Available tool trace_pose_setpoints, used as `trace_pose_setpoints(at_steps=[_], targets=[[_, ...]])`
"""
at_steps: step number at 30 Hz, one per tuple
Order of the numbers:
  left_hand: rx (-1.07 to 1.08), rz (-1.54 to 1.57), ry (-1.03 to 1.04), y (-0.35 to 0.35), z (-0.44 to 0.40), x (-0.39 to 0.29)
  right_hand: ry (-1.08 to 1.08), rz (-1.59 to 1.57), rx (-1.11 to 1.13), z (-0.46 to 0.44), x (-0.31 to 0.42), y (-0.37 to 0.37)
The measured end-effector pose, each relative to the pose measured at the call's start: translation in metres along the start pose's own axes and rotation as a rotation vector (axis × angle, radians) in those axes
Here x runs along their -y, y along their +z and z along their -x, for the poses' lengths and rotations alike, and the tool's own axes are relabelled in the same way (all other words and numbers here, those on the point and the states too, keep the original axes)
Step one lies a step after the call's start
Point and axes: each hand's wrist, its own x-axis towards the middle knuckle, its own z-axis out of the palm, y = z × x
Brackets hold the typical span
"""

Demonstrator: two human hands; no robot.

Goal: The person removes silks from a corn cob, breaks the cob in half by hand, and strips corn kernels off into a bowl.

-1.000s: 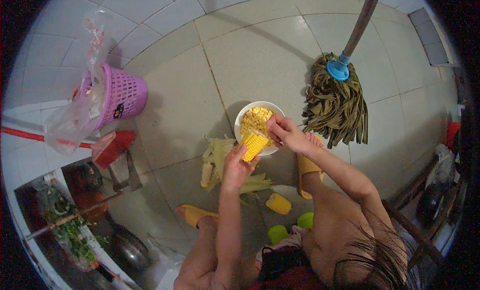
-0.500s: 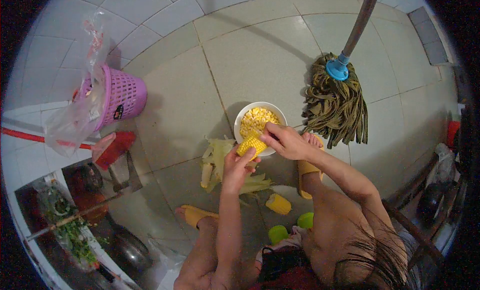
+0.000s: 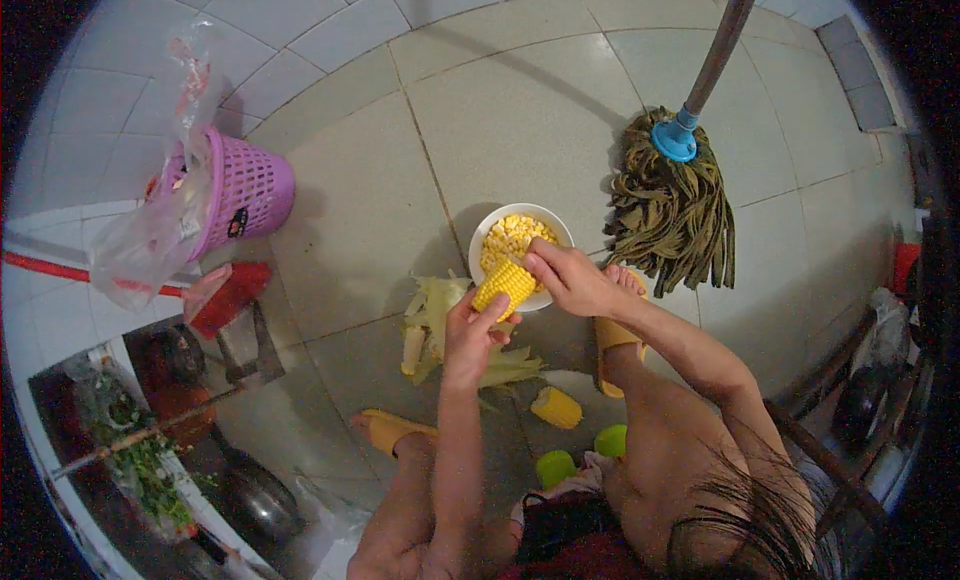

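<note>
My left hand (image 3: pixel 474 332) is closed around the lower end of a yellow corn cob (image 3: pixel 503 288), tilted over the near rim of a white bowl (image 3: pixel 479 234). Loose corn kernels (image 3: pixel 512 234) fill much of the bowl. Bent fingers of my right hand (image 3: pixel 568 280) press at the upper end of the same cob; whether kernels are between them is hidden. Below the bowl, pale green husks (image 3: pixel 440 305) lie on the floor with a stripped cob (image 3: pixel 413 350) on them. Another piece of corn (image 3: pixel 556 408) rests nearer my body.
A mop (image 3: pixel 672 200) stands right of the bowl. At left are a purple basket (image 3: pixel 252 190) with a plastic bag (image 3: pixel 150 245) and a red broom (image 3: pixel 230 298). Greens (image 3: pixel 150 480) and a dark pan (image 3: pixel 255 500) sit lower left. My feet wear yellow slippers (image 3: pixel 385 432).
The cob has tilted slightly, showing more of its kernel rows. My right fingers have shifted a little toward its upper end. The bowl and husks stay where they were.
</note>
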Motion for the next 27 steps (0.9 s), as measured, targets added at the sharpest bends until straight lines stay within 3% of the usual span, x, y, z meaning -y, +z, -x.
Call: trace_pose_setpoints(at_steps=[7, 13, 16, 19, 22, 25, 27], targets=[[0.024, 0.06, -0.028, -0.005, -0.001, 0.003, 0.153, -0.415, 0.058, -0.002, -0.007, 0.004], [-0.011, -0.145, 0.054, -0.003, -0.001, -0.001, 0.419, -0.626, 0.142, -0.001, -0.011, 0.003], [-0.042, -0.226, 0.16, 0.002, 0.001, -0.005, 0.65, -0.723, 0.189, -0.003, -0.014, 0.0], [-0.057, -0.424, 0.444, -0.004, -0.009, 0.01, 0.811, -0.805, 0.255, -0.004, -0.014, -0.004], [-0.078, -0.493, 0.476, -0.009, -0.014, 0.014, 0.872, -1.304, 0.371, -0.003, -0.028, -0.006], [-0.065, -0.304, 0.148, -0.005, -0.002, 0.001, 0.772, -0.953, 0.126, -0.004, -0.018, -0.006], [-0.059, -0.291, 0.119, -0.005, -0.001, 0.003, 0.451, -0.392, -0.034, -0.001, -0.026, 0.004]])
